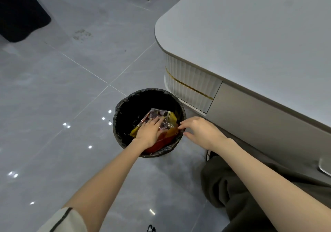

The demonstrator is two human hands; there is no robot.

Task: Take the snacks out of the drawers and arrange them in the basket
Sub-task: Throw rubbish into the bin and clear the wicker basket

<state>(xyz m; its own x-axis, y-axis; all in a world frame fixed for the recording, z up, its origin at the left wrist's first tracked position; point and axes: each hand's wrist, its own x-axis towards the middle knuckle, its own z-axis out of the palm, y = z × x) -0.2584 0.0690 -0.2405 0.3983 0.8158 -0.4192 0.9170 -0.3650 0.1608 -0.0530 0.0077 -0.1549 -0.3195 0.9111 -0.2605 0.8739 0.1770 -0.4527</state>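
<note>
Basket on floor (grey tiles)

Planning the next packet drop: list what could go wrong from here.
The left hand presses flat on the clear packet; snacks underneath may crush. The right hand at the basket rim could tug the loose black liner inward. The other packets pile tilted toward the near side and may slip.

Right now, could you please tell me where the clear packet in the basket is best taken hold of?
Probably pinch the far top edge of the clear packet, from above: it lies tilted, that edge bare, the left hand covers its near half, and the basket wall blocks sideways approach.
</note>
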